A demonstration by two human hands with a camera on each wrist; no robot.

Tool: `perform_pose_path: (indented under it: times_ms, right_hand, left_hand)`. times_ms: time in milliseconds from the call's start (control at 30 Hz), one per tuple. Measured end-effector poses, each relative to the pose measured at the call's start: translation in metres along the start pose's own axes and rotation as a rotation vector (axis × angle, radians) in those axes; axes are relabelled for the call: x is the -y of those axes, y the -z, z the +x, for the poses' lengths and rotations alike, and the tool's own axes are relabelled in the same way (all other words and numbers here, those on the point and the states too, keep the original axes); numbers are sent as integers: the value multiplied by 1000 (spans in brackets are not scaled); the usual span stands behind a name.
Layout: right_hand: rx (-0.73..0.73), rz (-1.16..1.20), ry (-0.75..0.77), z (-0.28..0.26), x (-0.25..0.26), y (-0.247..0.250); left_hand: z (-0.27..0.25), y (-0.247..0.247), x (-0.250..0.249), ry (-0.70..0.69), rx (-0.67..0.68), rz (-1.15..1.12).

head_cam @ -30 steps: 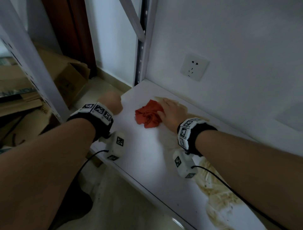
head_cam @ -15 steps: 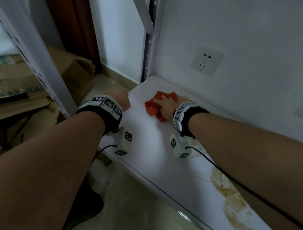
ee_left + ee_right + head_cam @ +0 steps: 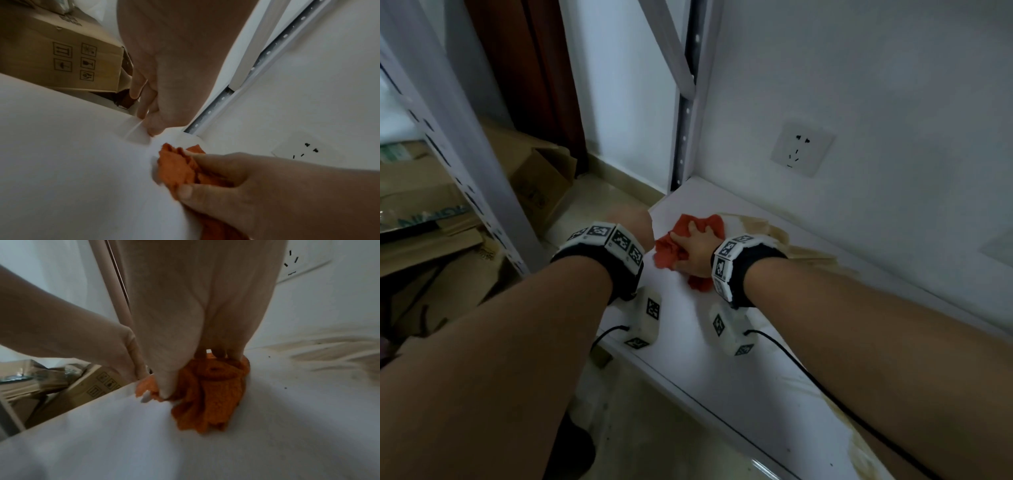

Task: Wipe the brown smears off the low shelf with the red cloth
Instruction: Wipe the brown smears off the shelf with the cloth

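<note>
The crumpled red cloth (image 3: 671, 253) lies near the left end of the white low shelf (image 3: 705, 359). My right hand (image 3: 697, 248) is on top of it. In the left wrist view its thumb and fingers curl round the cloth (image 3: 179, 168) and press it to the board. Brown smears (image 3: 767, 228) run along the back edge just right of the cloth, and more smears (image 3: 859, 455) stain the near right part. My left hand (image 3: 630, 222) grips the shelf's left end, thumb on top (image 3: 154, 129) and fingers over the edge.
A wall socket (image 3: 803, 149) sits above the shelf. A perforated metal upright (image 3: 685, 113) stands at the back left corner and another post (image 3: 448, 137) at the front left. Cardboard boxes (image 3: 541, 174) lie on the floor left of the shelf.
My right hand has slid the red cloth leftward along the shelf, away from the back smear. The left hand has stayed at the shelf's left end.
</note>
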State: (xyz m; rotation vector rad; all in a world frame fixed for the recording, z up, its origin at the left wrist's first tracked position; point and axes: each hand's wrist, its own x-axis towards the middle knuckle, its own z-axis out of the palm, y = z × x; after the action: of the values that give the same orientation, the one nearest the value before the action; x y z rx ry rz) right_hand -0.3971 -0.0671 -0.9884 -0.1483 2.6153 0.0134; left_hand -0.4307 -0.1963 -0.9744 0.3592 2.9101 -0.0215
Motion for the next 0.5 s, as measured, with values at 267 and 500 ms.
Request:
perform_pose_path:
  times_ms: [267,500]
  right_hand:
    - [50,-79,-58,27,-24,24]
    - [-39,-16,-120,30,-63,22]
  left_hand:
    - [12,-8,3,-11,13,-15]
    - [17,-15,0,-30,-21,8]
